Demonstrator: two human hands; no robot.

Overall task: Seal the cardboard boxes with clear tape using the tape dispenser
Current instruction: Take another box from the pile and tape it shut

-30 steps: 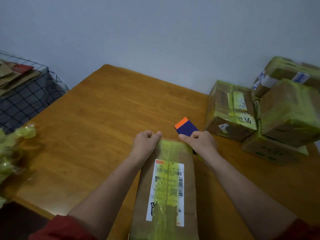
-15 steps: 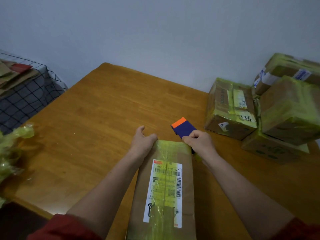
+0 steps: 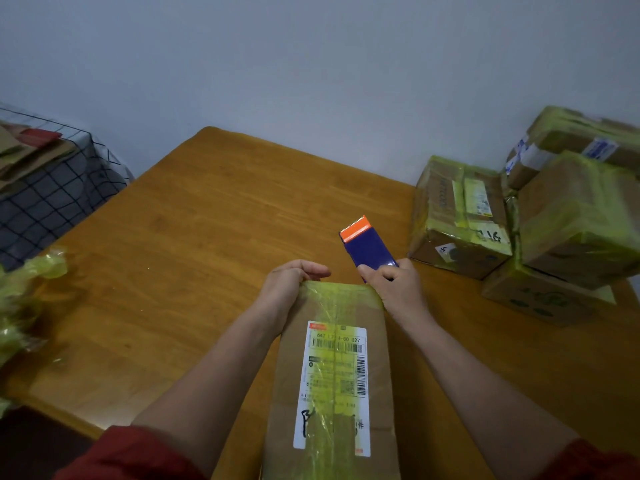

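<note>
holding tape dispenser [image 3: 367,245] in right grip [image 3: 394,285]; left grip [image 3: 287,282] clasps box [image 3: 332,375] end.

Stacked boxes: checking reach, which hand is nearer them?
Right. The right hand, gripping the tape dispenser, is just left of the stacked boxes; the left hand holds the long box's end, farther left.

Tape dispenser [image 3: 367,250] in right hand [image 3: 398,289], beside box [image 3: 334,304]
</note>
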